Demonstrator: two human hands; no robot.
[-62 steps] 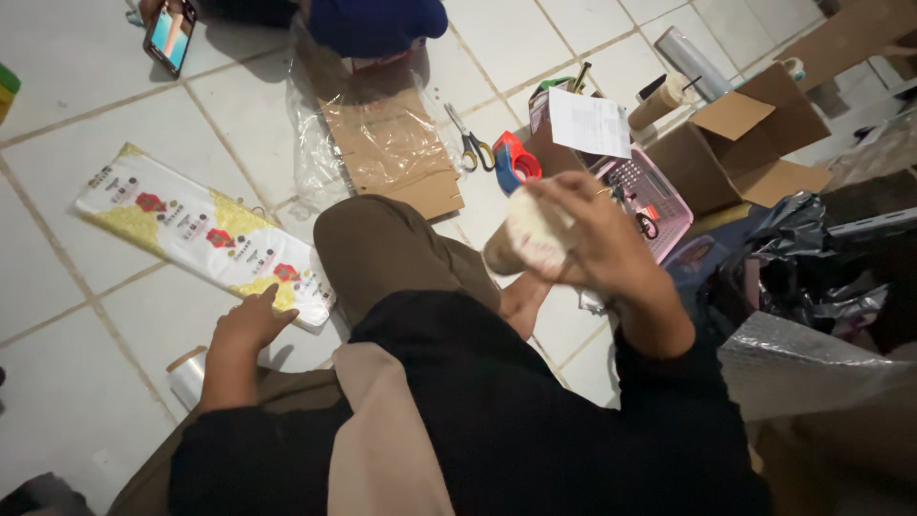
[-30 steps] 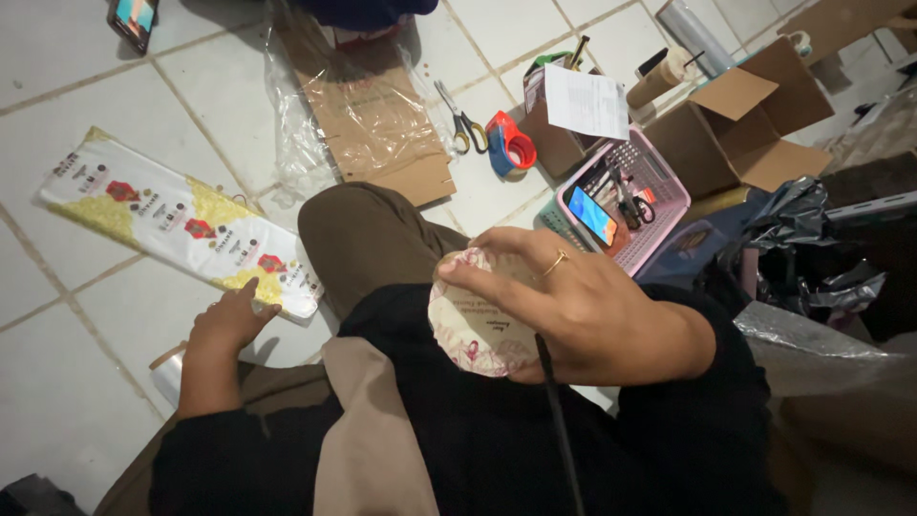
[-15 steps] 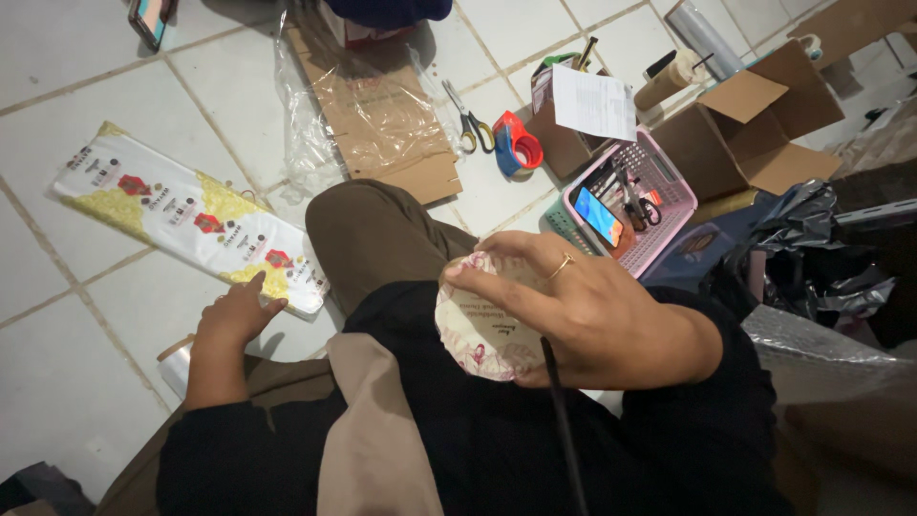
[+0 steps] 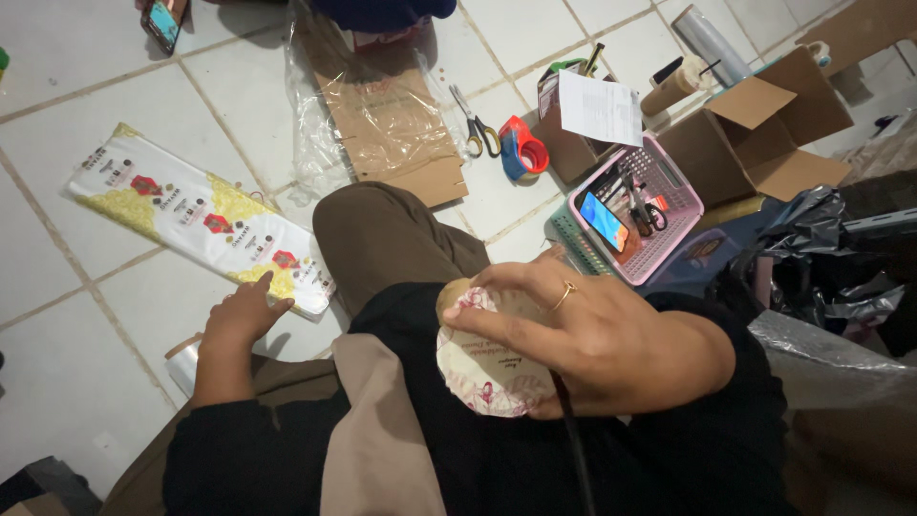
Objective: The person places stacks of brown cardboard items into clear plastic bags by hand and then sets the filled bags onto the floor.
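The person's right hand (image 4: 611, 339) is gripping a round, flat paper-wrapped item (image 4: 492, 368) printed in white and pink, the grip closed around it with the fingers (image 4: 497, 306) curled over its upper rim and the thumb hidden beneath, so the item is sitting close against the lap above the black clothing. A thin dark cord (image 4: 573, 449) is hanging down from under that hand. The left hand (image 4: 244, 315) is resting on the tiled floor (image 4: 76, 363), its grip spread loosely and holding nothing, with the fingertips touching the near end of a long white-and-yellow printed packet (image 4: 196, 218) lying flat on the tiles. Judging from how things lie, the work appears to be in its middle: one round item is in hand and looks already wrapped, while the long packet is lying unlifted and the packing materials are not yet put to use. Beyond the bent knee in brown trousers (image 4: 382, 239), a flattened cardboard piece in clear plastic (image 4: 387, 119) is lying on the floor, with scissors (image 4: 475, 124) and a red-and-blue tape dispenser (image 4: 523, 151) just beside it. To the right, a pink plastic basket (image 4: 673, 229) is holding a phone (image 4: 604, 220) and small tools, and an open, unsealed cardboard box (image 4: 764, 143) is standing near it, beside crumpled black plastic bags (image 4: 831, 258).
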